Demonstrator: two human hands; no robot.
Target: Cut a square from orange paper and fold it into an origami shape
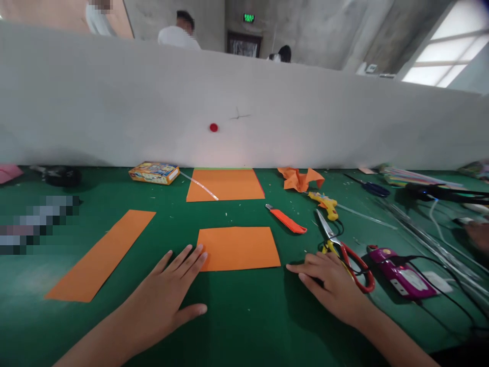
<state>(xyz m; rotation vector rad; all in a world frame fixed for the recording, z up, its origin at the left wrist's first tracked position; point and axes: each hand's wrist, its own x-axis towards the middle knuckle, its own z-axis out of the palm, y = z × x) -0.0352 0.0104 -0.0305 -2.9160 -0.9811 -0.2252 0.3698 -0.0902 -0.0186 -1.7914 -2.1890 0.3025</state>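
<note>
An orange paper rectangle (240, 248) lies flat on the green table in front of me. My left hand (173, 285) is open, its fingertips resting on the paper's left edge and its thumb out to the side. Just off the paper's lower right corner is my right hand (327, 283), forefinger stretched out and the other fingers partly curled, with nothing visible in it. Beside that hand lie red-handled scissors (353, 260), partly hidden behind it. An orange utility knife (286, 219) rests above the paper's right side.
Further back lie orange sheets (227, 184), a small box (155, 173), crumpled orange paper (300, 179) and a yellow glue gun (324, 205). An orange strip (105, 255) is at left. A purple device (401, 272) with cables is at right. A white partition (153, 107) stands behind.
</note>
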